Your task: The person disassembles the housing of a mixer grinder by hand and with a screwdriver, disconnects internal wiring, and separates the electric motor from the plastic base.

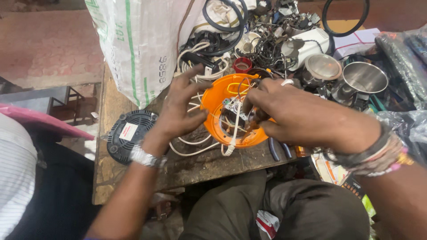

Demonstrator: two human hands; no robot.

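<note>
An orange round appliance housing (216, 98) lies open side up on a worn wooden workbench (111, 106), with wires and a small circuit part showing inside. My left hand (178, 109) holds its left rim, fingers spread. My right hand (284, 111), with a ring on one finger and bracelets at the wrist, reaches into the housing; its fingers are closed around something dark I cannot make out. A white cord (231, 142) trails out of the housing toward me.
A black round base (129, 133) lies left of the housing. A large white woven sack (138, 44) stands behind. Steel jars (362, 78), cables, rubber rings and small parts crowd the back right. Blue-handled pliers (278, 149) lie by the front edge. Another person's white sleeve (15, 173) is at left.
</note>
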